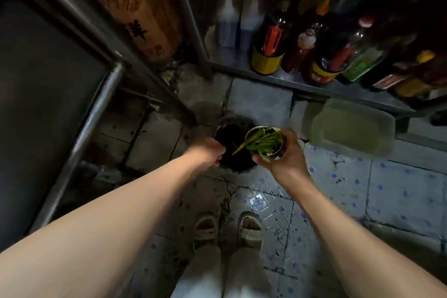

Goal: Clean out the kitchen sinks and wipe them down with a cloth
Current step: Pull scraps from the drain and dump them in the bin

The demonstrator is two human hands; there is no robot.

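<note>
A small metal strainer cup (274, 153) full of green vegetable scraps (262, 140) is held by my right hand (287, 155), whose fingers curl round its wall. It is tilted over a dark bin lined with a black bag (235, 143) on the floor. One green stem pokes out over the bin. My left hand (209, 151) grips the bin's left edge. No sink and no cloth are in view.
A steel table leg (92, 133) and frame stand at the left. A low steel shelf (302, 82) holds several sauce bottles at the top right. A green plastic tub (350, 128) sits on the tiled floor right of the bin. My feet in slippers (227, 227) are below.
</note>
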